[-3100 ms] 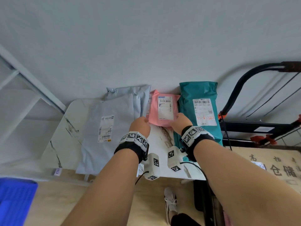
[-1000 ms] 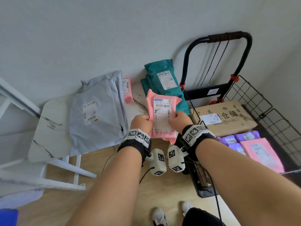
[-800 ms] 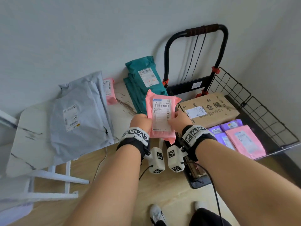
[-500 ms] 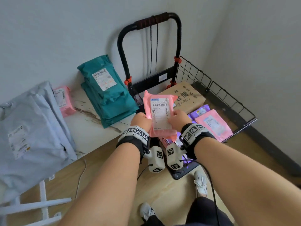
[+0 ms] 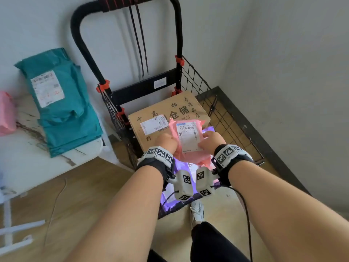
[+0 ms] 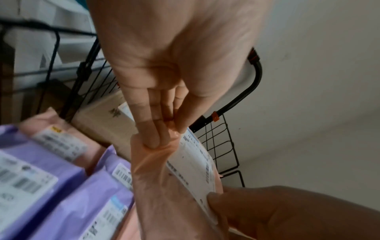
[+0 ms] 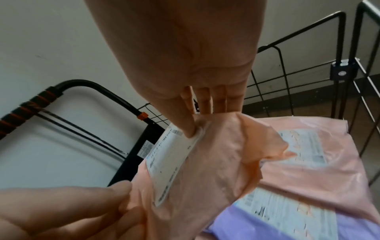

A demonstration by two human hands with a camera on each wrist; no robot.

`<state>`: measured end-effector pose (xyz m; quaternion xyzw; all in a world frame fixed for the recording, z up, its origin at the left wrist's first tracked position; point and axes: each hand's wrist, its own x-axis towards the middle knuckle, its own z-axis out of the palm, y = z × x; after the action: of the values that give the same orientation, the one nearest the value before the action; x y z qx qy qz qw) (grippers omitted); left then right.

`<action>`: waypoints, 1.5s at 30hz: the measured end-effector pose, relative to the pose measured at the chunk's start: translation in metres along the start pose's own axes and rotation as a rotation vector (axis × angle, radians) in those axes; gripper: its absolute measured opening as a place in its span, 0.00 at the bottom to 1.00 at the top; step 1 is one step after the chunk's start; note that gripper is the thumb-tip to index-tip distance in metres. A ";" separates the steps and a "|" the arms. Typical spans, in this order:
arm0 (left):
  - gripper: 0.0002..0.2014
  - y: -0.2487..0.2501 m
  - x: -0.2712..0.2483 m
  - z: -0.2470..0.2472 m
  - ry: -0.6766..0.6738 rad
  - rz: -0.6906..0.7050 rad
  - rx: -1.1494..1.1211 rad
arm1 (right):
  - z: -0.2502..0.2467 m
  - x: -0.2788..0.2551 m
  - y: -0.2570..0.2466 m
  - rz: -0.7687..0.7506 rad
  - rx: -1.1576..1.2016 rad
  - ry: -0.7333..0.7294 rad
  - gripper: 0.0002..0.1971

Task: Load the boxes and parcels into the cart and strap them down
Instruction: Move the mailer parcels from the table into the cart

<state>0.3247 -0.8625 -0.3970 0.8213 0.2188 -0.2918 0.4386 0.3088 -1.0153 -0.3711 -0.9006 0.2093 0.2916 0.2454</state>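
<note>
Both hands hold a small pink parcel (image 5: 186, 138) with a white label above the black wire cart (image 5: 215, 103). My left hand (image 5: 166, 141) pinches its left edge, thumb on top and fingers (image 6: 153, 129) beneath. My right hand (image 5: 210, 139) pinches its right edge (image 7: 207, 162). Inside the cart lie a brown cardboard box (image 5: 166, 114), purple parcels (image 6: 61, 186) and a larger pink parcel (image 7: 320, 155). Black straps (image 5: 139, 40) hang from the cart handle (image 5: 120, 4).
On the white marble-top table (image 5: 34, 163) at the left lie stacked teal parcels (image 5: 62, 103) and another pink parcel (image 5: 6, 114). Grey walls close in behind and to the right of the cart. Wooden floor and my shoe (image 5: 197, 210) show below.
Both hands lifted the pink parcel off the table and carried it right. It now hangs over the cart's box and purple parcels, lower and further forward than half a second ago.
</note>
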 end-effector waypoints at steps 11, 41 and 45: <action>0.15 0.011 0.053 0.100 -0.165 -0.099 0.160 | -0.027 0.100 0.074 0.051 -0.018 -0.063 0.27; 0.21 -0.029 0.104 0.158 -0.345 0.051 0.374 | 0.048 0.180 0.103 -0.114 -0.544 -0.123 0.40; 0.19 -0.034 0.103 0.165 -0.372 0.051 0.260 | 0.051 0.182 0.106 -0.112 -0.563 -0.144 0.41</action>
<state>0.3324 -0.9739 -0.5598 0.8083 0.0741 -0.4527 0.3691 0.3675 -1.1135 -0.5555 -0.9202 0.0523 0.3875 0.0159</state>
